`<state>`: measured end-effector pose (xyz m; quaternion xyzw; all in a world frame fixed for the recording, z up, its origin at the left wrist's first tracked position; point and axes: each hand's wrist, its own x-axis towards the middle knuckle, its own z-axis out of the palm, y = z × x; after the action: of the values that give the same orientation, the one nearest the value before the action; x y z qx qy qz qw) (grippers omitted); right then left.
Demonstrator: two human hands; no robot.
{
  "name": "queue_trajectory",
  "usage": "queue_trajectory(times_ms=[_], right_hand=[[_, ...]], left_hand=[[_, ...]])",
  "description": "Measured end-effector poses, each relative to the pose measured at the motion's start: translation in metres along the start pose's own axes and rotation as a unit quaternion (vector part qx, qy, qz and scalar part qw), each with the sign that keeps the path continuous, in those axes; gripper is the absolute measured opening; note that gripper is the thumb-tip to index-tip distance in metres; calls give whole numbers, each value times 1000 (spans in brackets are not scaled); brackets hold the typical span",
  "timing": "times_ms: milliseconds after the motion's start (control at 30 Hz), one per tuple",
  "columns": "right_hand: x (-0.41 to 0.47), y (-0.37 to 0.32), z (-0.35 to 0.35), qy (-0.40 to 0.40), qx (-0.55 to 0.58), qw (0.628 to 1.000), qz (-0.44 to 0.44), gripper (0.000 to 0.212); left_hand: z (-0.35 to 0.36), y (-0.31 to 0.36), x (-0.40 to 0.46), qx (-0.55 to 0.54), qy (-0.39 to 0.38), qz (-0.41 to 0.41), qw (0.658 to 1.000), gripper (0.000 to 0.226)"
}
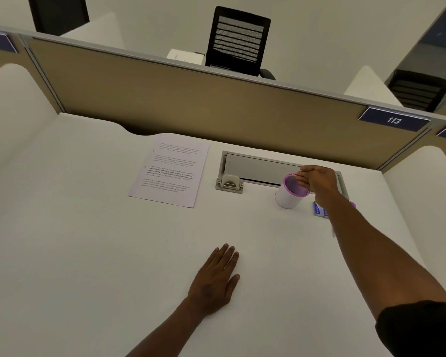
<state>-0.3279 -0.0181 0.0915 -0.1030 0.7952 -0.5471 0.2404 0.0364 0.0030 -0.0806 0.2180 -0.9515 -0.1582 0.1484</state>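
A white cup with a purple rim and inside [289, 195] stands on the white desk [88, 253], right of centre. My right hand [318, 180] reaches over it and grips its far rim, fingers inside the mouth. My left hand [215, 278] lies flat on the desk nearer to me, fingers straight, holding nothing. A printed sheet of paper [171, 171] lies to the left of the cup.
A grey cable flap [263, 167] is set into the desk behind the cup, and a grey hole punch [229, 184] sits at its left end. A small blue-and-white packet [319, 210] shows under my right wrist. A beige partition [204, 104] closes off the back.
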Motion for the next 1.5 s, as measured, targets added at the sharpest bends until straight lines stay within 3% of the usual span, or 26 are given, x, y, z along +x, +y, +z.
queue_trajectory(times_ms=[233,333,433,500,633,800,967,1167,1233,1333,1433,1500], right_hand=[[-54,10,28,-58,60,996,-28,9],[-99,41,53,-121,27,990,-60,10],[-145,82,80,-162,-77,978,-105,23],[-170,107,96,-188,-170,953,-164,33],[-204,155,119,-257,-342,870,-247,65],[-245,192,147,-228,-492,782,-308,92],[-282,204,173,-213,-509,773,-313,87],[-268,180,186,-266,-478,754,-364,71],[-254,162,197,-283,-473,749,-367,68],[-236,139,217,-322,-493,709,-388,62],[-233,134,229,-363,-514,660,-410,59],[-237,141,227,-369,-508,655,-420,58]], left_hand=[[-30,-5,-5,-61,58,-60,995,52],[-44,-28,-25,-68,84,-125,986,52],[-57,-58,-46,-46,106,-175,978,53],[-66,-79,-56,-25,114,-191,975,55],[-76,-113,-66,14,76,-224,971,63],[-74,-128,-71,59,-37,-216,974,79],[-70,-122,-70,76,-69,-184,978,72],[-72,-121,-74,58,-48,-122,990,58],[-73,-120,-76,28,-23,-137,990,56],[-75,-119,-77,13,31,-210,977,54],[-73,-118,-78,29,25,-238,970,54],[-71,-121,-78,25,14,-236,971,54]])
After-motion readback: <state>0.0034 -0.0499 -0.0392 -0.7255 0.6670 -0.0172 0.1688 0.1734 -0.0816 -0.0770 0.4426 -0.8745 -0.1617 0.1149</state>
